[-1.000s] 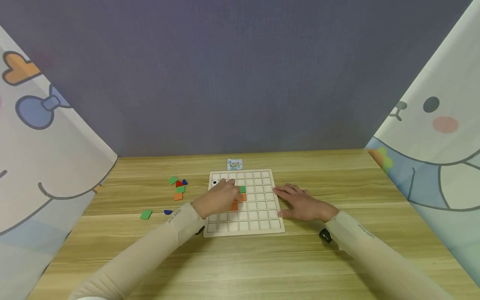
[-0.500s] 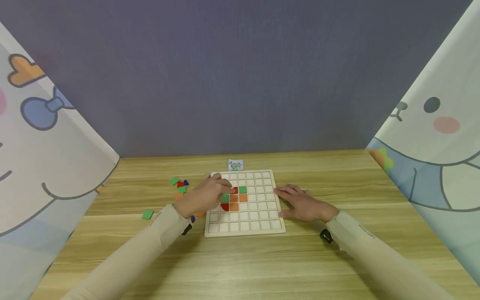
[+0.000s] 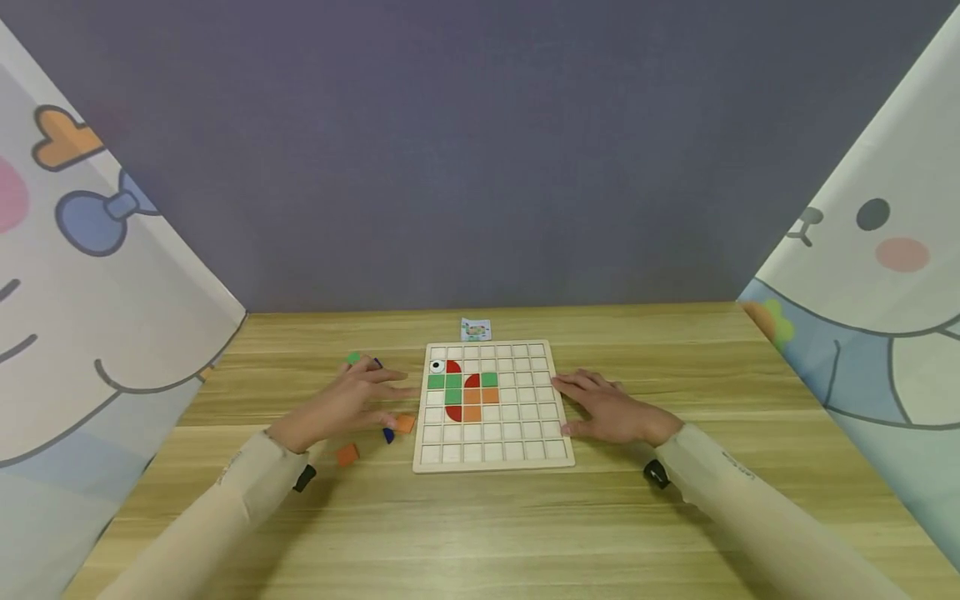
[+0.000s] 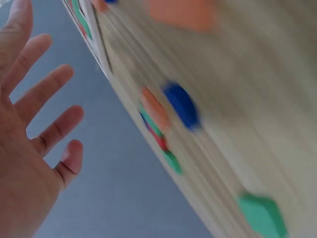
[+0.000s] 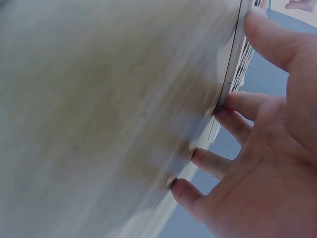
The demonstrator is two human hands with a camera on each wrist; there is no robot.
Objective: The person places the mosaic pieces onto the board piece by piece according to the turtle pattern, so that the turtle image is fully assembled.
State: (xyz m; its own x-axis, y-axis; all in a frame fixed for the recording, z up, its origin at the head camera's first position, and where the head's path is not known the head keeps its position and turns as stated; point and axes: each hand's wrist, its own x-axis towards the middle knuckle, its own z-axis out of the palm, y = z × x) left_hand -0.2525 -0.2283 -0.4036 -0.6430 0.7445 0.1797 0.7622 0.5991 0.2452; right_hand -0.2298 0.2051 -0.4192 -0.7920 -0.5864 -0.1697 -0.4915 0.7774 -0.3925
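Observation:
A pale square grid board (image 3: 513, 433) lies on the table in the head view. Set in its left half are an eye tile (image 3: 437, 367), several green squares (image 3: 453, 381), orange squares (image 3: 472, 413) and red quarter-round tiles (image 3: 453, 413). My left hand (image 3: 337, 408) is spread left of the board, above loose tiles that it partly hides; the left wrist view shows nothing in its fingers. Near its thumb lie an orange square (image 3: 405, 423) and a blue rounded tile (image 3: 387, 435). With the fingertips of my right hand (image 3: 611, 410), I touch the board's right edge.
Another orange tile (image 3: 347, 454) lies below the left hand, a green one (image 3: 354, 357) beyond it. A small printed card (image 3: 476, 330) rests behind the board. A grey partition (image 3: 487, 167) closes off the table's back, with cartoon-printed panels at both sides.
My left hand has drawn back leftward from the board, where its finger was at a red tile, to the loose tiles, and its fingers have spread. The right hand stays at the board's edge.

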